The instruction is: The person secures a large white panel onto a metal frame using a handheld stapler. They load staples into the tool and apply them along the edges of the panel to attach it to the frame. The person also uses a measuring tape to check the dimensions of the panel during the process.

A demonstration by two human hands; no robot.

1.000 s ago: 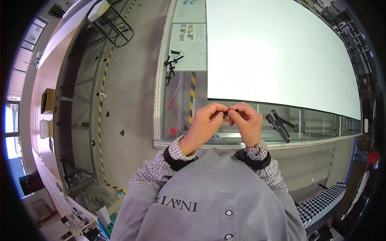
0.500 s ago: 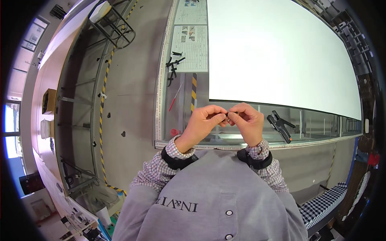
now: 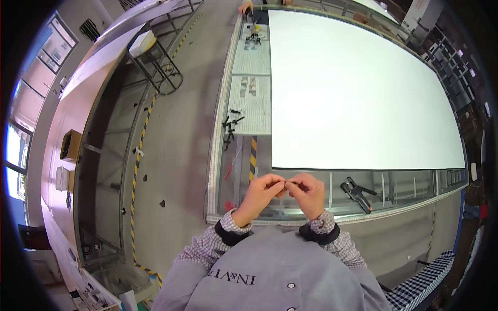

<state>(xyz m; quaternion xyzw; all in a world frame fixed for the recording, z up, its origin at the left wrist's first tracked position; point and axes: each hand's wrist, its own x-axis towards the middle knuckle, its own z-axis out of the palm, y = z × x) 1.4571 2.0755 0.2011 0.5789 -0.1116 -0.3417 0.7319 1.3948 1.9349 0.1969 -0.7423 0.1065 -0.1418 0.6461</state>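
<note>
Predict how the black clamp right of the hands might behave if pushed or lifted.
The black clamp would probably slide or swivel rather than roll, since it lies flat, its shape splayed. It may slip, as the clear tabletop looks smooth. Its thick, solid-looking build suggests it would stay stiff when lifted.

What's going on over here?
A person's left hand and right hand are pinched together over the near side of a see-through table; anything between them is hidden. A white panel lies ahead, a black clamp to the right, small black pieces to the left. Another person's hand shows at the far left corner.
</note>
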